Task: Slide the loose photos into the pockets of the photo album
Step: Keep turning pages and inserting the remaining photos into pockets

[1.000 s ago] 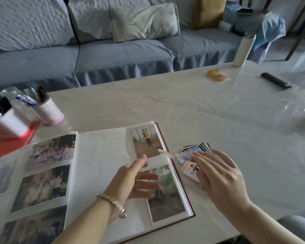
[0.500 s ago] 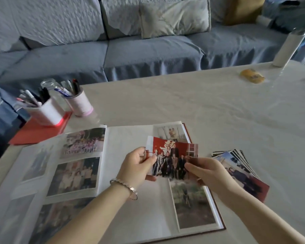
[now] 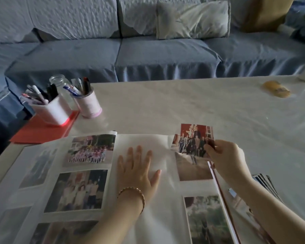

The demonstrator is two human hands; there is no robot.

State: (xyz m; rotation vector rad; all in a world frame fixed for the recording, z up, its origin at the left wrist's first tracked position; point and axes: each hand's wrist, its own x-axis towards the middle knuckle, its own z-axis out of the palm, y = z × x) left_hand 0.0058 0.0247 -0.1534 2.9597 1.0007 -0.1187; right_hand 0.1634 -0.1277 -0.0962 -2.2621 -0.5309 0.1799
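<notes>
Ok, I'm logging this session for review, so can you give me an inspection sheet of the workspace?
Surface: table, covered in a pale sheet.
Job's things: photo album lies open; red group photo held above its right page; stack of loose photos right of the album.
Clutter: square pen cup, round pen cup, glass jar, red folder, yellow item far right.
Hands: left hand flat on an album page; right hand pinches the photo's edge.
Cables: nothing seen.
Surroundings: blue sofa with pale cushion behind the table.
</notes>
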